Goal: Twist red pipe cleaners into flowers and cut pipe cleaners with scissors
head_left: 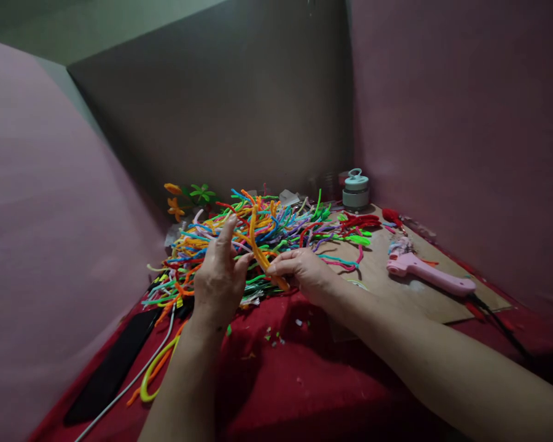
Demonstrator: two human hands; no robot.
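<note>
A big heap of pipe cleaners in many colours [276, 230] lies on the red cloth [299, 380] in front of me. My right hand [301, 270] is closed in a pinch on an orange pipe cleaner [255, 236] that bends up out of the heap. My left hand [221, 273] is raised beside it, fingers stretched up and apart, thumb close to the orange pipe cleaner, holding nothing that I can see.
A pink glue gun [428, 273] lies on a brown cardboard sheet [396, 288] at the right, its cable trailing off. A small grey-green round container [356, 190] stands at the back. A black phone [115, 365] with a white cable, and pipe-cleaner flowers [187, 197], are on the left. Pink walls close in both sides.
</note>
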